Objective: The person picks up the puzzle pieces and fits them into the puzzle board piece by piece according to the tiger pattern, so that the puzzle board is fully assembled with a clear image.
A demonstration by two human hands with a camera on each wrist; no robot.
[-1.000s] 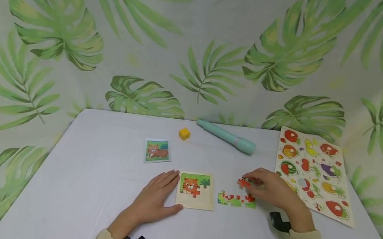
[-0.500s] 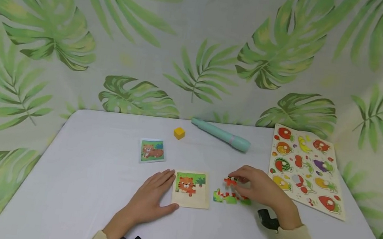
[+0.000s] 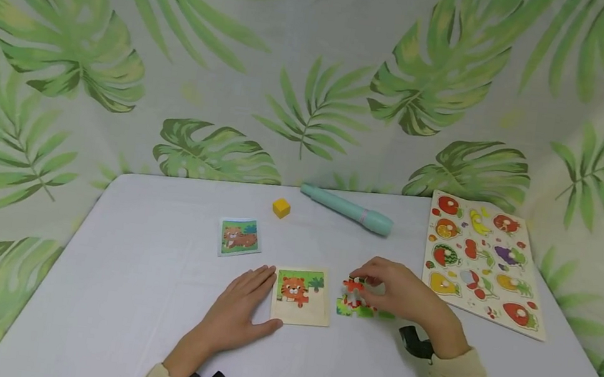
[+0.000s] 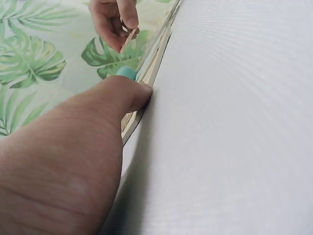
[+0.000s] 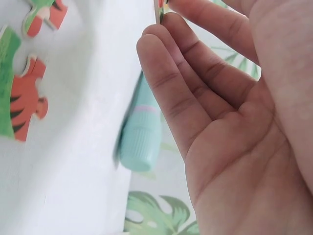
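Note:
My left hand [image 3: 236, 306] lies flat with straight fingers, fingertips and thumb along the left side of a square wooden puzzle board [image 3: 316, 317]. A tiger's head and some green fill the board's upper part; bare wood shows at the lower right. Just right of the board, my right hand [image 3: 399, 291] pinches a red jigsaw piece [image 3: 352, 285] between thumb and fingers. In the left wrist view this piece [image 4: 128, 40] appears edge-on. Below it lie several loose green and red jigsaw pieces [image 3: 363, 312], partly covered by the held one; a striped piece [image 5: 24, 105] shows in the right wrist view.
Behind the board are a tiger picture card [image 3: 240, 239], a yellow cube [image 3: 281, 208] and a long teal cylinder [image 3: 346, 208] with a thicker end. A fruit picture board [image 3: 469, 303] lies at the right, close beyond my right hand. Leaf-patterned cloth [image 3: 350, 25] hangs behind the table.
My right hand has carried the red jigsaw piece leftward, from right of the loose pieces to over them, nearer the board. The left hand has stayed at the board's edge.

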